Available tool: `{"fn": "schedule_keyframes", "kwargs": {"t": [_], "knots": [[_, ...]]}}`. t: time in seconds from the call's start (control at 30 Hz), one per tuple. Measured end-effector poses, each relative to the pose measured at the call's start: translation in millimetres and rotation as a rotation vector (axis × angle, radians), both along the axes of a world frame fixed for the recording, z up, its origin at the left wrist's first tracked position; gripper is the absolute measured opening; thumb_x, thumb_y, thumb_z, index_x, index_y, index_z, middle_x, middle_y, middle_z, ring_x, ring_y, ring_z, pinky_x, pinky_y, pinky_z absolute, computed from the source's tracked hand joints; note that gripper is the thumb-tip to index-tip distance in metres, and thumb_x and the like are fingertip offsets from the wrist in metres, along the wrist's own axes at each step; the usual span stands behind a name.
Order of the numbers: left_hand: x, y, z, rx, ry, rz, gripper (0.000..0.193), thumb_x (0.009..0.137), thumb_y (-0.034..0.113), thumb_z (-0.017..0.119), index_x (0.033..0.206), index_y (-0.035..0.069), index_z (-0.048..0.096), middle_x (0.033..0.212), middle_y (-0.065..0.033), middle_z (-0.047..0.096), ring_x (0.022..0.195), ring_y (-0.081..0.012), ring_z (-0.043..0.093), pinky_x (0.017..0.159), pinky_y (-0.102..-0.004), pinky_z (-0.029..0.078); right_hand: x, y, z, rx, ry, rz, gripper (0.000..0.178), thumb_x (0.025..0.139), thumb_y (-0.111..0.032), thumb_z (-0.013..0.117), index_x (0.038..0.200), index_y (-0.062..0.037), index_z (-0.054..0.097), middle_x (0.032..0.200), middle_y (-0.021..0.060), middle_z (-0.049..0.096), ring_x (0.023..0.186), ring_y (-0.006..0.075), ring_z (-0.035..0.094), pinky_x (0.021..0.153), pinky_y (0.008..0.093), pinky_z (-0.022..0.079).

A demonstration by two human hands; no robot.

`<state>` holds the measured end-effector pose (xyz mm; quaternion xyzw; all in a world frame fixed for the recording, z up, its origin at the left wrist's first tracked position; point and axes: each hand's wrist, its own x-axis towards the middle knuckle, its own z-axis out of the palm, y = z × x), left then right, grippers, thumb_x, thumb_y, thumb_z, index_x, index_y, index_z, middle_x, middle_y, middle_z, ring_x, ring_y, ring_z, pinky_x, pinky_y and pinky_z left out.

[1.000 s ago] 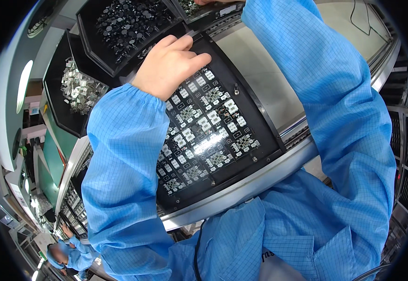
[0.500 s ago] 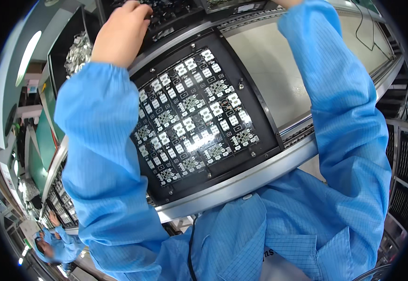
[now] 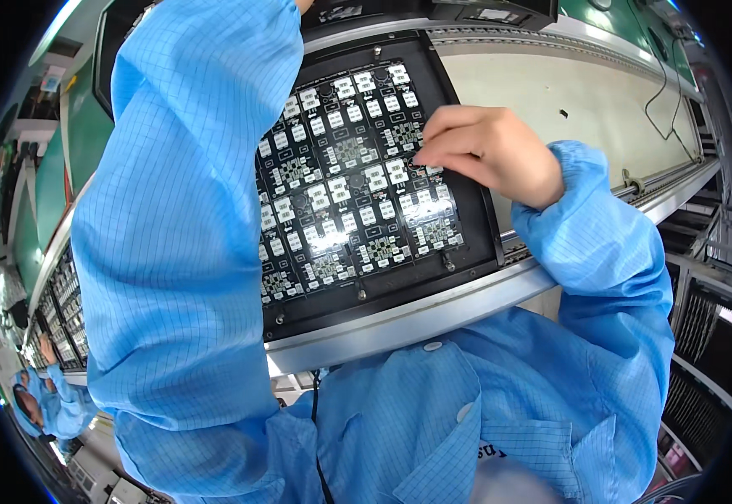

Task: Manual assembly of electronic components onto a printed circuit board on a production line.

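Note:
A panel of printed circuit boards (image 3: 351, 153) lies in a black carrier frame (image 3: 349, 311) in front of me. Rows of white parts and small chips cover it. Over the panel's right side, my right hand (image 3: 496, 155) is closed in a pinch, its fingertips right at the board surface. Whatever sits between those fingertips is too small or hidden to make out. My left arm (image 3: 185, 218) stretches up past the panel's left side and covers part of it. Only a sliver of my left hand (image 3: 304, 4) shows at the top edge, its fingers out of sight.
Metal conveyor rails (image 3: 400, 315) run along the near and far sides of the frame. Black bins (image 3: 492, 13) stand beyond the far rail. A loose cable (image 3: 664, 105) lies at far right. Another person in blue (image 3: 51, 403) works at the far lower left.
My right hand has come down from the top edge to the panel's right side, now pinching. My left hand has reached farther up, almost out of view. The whole view has shifted slightly.

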<state>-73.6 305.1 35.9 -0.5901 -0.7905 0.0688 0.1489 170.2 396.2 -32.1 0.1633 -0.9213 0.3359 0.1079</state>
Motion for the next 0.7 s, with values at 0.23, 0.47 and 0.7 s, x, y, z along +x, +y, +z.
{"fn": "schedule_keyframes", "kwargs": {"t": [0.23, 0.47, 0.7], "knots": [[6, -10, 8, 0.398, -0.216, -0.155, 0.012, 0.073, 0.004, 0.061, 0.083, 0.007, 0.068, 0.08, -0.0146, 0.066, 0.079, -0.0294, 0.065, 0.07, -0.037, 0.051, -2, -2, -11, 0.008, -0.042, 0.02, 0.012, 0.077, 0.003, 0.063, 0.087, -0.0019, 0.066, 0.087, 0.01, 0.062, 0.079, 0.0283, 0.06, 0.071, 0.0341, 0.05], [63, -69, 32, 0.596, -0.979, -0.094, 0.018, 0.084, 0.002, 0.058, 0.099, 0.001, 0.068, 0.085, -0.0107, 0.067, 0.077, -0.0126, 0.062, 0.074, -0.0251, 0.053, -6, -17, -8, -0.02, -0.013, 0.029, 0.018, 0.073, 0.006, 0.06, 0.088, -0.0041, 0.061, 0.085, 0.0085, 0.062, 0.077, 0.0273, 0.058, 0.07, 0.0356, 0.048], [74, -102, -24, 0.605, -1.433, -0.077, 0.019, 0.085, 0.0, 0.061, 0.103, -0.001, 0.066, 0.098, -0.007, 0.067, 0.09, -0.0111, 0.063, 0.082, -0.0227, 0.05, -6, -15, -7, 0.095, -0.107, -0.077, 0.021, 0.073, 0.004, 0.058, 0.091, -0.0053, 0.054, 0.077, 0.0083, 0.058, 0.075, 0.0274, 0.058, 0.067, 0.0362, 0.047]]}}
